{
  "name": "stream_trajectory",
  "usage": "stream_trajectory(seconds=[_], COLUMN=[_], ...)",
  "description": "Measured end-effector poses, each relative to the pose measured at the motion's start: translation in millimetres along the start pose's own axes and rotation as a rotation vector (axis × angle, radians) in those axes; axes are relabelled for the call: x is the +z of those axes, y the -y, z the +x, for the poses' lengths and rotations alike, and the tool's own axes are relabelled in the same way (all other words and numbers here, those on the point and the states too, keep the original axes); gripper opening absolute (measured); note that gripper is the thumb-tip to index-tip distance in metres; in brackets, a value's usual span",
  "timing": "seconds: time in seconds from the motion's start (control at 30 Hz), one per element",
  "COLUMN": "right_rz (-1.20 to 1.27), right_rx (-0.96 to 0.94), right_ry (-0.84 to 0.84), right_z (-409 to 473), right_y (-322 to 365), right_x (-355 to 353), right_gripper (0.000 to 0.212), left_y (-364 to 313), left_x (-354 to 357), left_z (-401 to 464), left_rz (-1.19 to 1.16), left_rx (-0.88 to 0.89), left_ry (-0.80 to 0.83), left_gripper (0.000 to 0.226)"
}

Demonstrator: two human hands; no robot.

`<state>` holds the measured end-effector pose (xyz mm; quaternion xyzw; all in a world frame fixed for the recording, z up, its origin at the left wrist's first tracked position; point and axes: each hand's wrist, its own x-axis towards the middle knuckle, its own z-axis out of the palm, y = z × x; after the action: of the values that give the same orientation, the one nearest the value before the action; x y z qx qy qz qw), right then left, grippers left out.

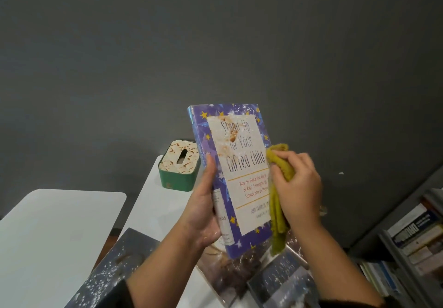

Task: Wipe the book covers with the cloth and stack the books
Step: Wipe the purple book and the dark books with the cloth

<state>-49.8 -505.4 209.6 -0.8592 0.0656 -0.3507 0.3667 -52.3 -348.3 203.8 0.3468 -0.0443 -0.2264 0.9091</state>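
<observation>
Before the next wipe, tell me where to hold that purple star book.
Keep the grip on the spine edge of the purple book, from its left, low down, as the left hand does now. The book stands upright with its cover facing you, so this leaves the stained top free for the cloth in the right hand.

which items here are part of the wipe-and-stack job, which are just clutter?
Job: purple book in left hand; yellow cloth in right hand; dusty books lying below.
Clutter: green tissue box; shelved books at right.
</observation>
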Motion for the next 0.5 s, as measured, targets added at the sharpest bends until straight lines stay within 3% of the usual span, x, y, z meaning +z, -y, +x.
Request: stream_trajectory(seconds=[0.13,0.3,0.37,0.5], right_rz=[-0.028,0.054,0.095,0.1], right_rx=[-0.137,-0.371,-0.338,-0.077], right_ry=[0.002,0.161,0.158,0.071], right_z=[-32,-60,-43,-7], right_y=[23,49,41,11], right_x=[11,16,15,17], right_gripper=[0.024,0.026,0.025,0.024], left_y=[-2,2,3,-2], left_x=[0,-6,-5,-4], left_z=[4,6,4,-2], left_rz=[-0.025,-0.118,-0.115,-0.011], left_rx=[-0.021,-0.042,-0.012,0.009], left_ry=[0.011,0.03,0.022,-0.052], left_gripper=[0.066,0.069,0.066,0.059])
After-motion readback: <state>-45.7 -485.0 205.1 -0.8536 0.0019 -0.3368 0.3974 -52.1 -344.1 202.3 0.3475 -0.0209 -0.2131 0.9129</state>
